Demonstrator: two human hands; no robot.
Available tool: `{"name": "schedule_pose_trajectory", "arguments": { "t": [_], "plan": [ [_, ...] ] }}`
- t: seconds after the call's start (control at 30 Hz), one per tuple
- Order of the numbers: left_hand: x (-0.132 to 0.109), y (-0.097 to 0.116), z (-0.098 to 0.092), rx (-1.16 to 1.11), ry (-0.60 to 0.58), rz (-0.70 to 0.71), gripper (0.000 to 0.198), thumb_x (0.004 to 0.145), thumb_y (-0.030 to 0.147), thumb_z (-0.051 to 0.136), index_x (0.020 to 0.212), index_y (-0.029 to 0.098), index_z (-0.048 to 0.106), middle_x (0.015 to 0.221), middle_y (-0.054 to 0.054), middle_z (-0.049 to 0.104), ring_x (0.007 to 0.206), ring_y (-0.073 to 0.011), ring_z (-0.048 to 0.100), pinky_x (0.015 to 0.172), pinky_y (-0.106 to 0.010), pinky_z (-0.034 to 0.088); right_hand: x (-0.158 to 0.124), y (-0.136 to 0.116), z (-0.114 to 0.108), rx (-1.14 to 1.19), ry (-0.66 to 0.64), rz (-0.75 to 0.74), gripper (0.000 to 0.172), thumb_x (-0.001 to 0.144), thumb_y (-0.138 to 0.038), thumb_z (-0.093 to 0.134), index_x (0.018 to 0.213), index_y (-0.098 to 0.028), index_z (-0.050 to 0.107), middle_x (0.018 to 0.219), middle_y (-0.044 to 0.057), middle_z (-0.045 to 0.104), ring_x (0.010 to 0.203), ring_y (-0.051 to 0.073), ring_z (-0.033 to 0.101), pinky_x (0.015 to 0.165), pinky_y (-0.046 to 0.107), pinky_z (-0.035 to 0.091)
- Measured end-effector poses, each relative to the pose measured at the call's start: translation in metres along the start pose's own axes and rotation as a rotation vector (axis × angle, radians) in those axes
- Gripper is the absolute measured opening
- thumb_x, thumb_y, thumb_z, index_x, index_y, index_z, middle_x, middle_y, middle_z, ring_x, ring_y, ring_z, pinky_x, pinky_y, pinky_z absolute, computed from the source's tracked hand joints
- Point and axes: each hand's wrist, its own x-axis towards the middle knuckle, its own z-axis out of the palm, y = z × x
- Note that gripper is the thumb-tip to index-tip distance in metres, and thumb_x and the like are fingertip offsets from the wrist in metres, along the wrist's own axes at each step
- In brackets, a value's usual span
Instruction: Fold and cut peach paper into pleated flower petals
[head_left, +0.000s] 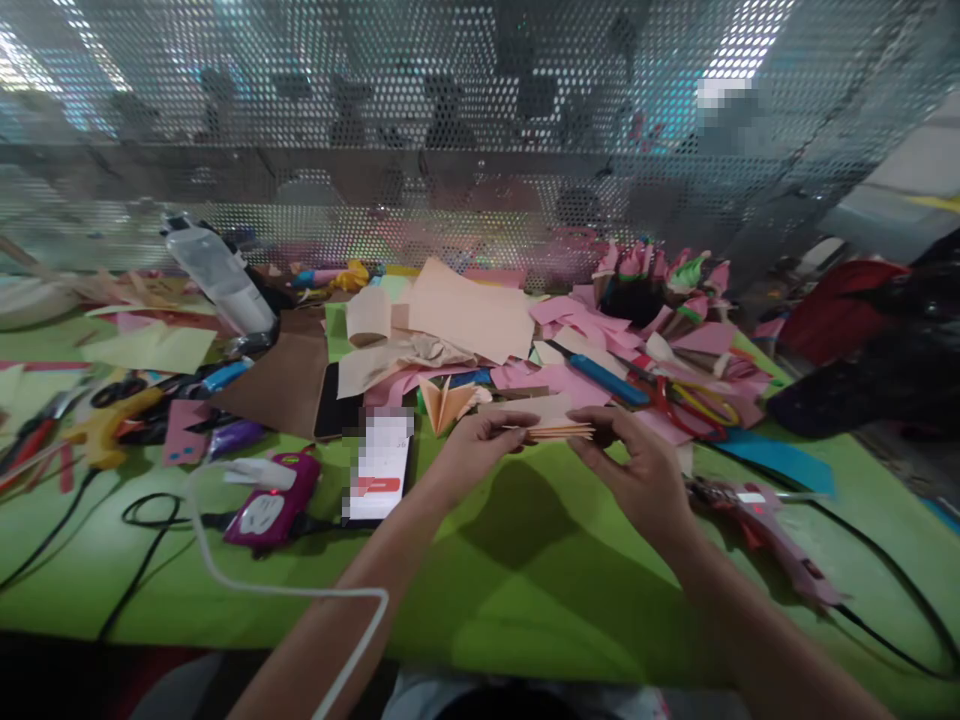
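To keep the folds neat, it seems best to pinch softly and line up the edges: the left hand (480, 440) and right hand (637, 455), fingers nearly closed, hold both ends of a thin, peach, folded paper (559, 432) above the middle of the flat green table (540, 610), between its near and far edges. The paper looks like a small stack, its layers a bit apart.

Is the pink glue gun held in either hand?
No, the pink glue gun lies on the green tabletop; the left hand and right hand hold folded peach paper.
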Motion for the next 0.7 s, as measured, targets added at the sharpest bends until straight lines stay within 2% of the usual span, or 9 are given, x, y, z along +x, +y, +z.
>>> {"name": "schedule_pose_trajectory", "arguments": {
  "t": [0.17, 0.37, 0.47, 0.57, 0.63, 0.7],
  "plan": [
    [0.0007, -0.0022, 0.0011, -0.022, 0.028, 0.026, 0.019, 0.084, 0.022, 0.066, 0.101, 0.019, 0.076, 0.110, -0.009, 0.071, 0.096, -0.0188, 0.065, 0.089, -0.037, 0.053, -0.0019, -0.0016, 0.0036, 0.041, -0.009, 0.060, 0.018, 0.087, -0.031, 0.062, 0.103, -0.023, 0.066, 0.088, 0.003, 0.069, 0.073, 0.017, 0.061, 0.067, 0.030, 0.051],
    [-0.0011, 0.0007, 0.0021, -0.021, 0.044, 0.035, 0.020, 0.087, 0.027, 0.064, 0.101, 0.020, 0.075, 0.117, -0.009, 0.069, 0.097, -0.0192, 0.065, 0.086, -0.035, 0.055, -0.0027, 0.0016, 0.0083, 0.129, -0.007, 0.115, 0.025, 0.085, -0.027, 0.061, 0.110, -0.024, 0.061, 0.091, 0.004, 0.066, 0.083, 0.019, 0.062, 0.073, 0.032, 0.051],
    [-0.0010, -0.0023, 0.0035, 0.002, -0.011, 0.066, 0.028, 0.084, 0.028, 0.068, 0.111, 0.021, 0.072, 0.124, -0.010, 0.067, 0.107, -0.0218, 0.063, 0.094, -0.038, 0.052, -0.0019, 0.0038, 0.0096, 0.160, -0.008, 0.159, 0.027, 0.084, -0.026, 0.059, 0.112, -0.024, 0.060, 0.091, 0.004, 0.065, 0.083, 0.019, 0.061, 0.073, 0.032, 0.050],
    [-0.0003, -0.0062, 0.0055, 0.018, -0.050, 0.120, 0.047, 0.076, 0.021, 0.076, 0.122, 0.021, 0.066, 0.131, -0.011, 0.063, 0.115, -0.0242, 0.060, 0.101, -0.041, 0.047, -0.0010, 0.0039, 0.0101, 0.194, -0.001, 0.186, 0.029, 0.082, -0.025, 0.060, 0.111, -0.024, 0.059, 0.088, 0.003, 0.063, 0.082, 0.018, 0.060, 0.073, 0.032, 0.048],
    [0.0003, -0.0071, 0.0065, 0.028, -0.013, 0.140, 0.046, 0.076, 0.023, 0.075, 0.121, 0.020, 0.066, 0.127, -0.011, 0.065, 0.110, -0.0236, 0.062, 0.098, -0.040, 0.049, -0.0005, 0.0026, 0.0102, 0.199, -0.006, 0.190, 0.030, 0.079, -0.024, 0.061, 0.110, -0.024, 0.060, 0.083, 0.001, 0.060, 0.078, 0.018, 0.058, 0.071, 0.031, 0.047],
    [0.0010, -0.0063, 0.0066, 0.023, 0.043, 0.115, 0.031, 0.081, 0.030, 0.069, 0.109, 0.016, 0.070, 0.110, -0.010, 0.070, 0.096, -0.0206, 0.065, 0.090, -0.037, 0.053, -0.0002, 0.0008, 0.0102, 0.204, -0.037, 0.200, 0.031, 0.078, -0.024, 0.061, 0.110, -0.023, 0.059, 0.077, -0.001, 0.055, 0.072, 0.016, 0.054, 0.067, 0.030, 0.044]
  ]
}}
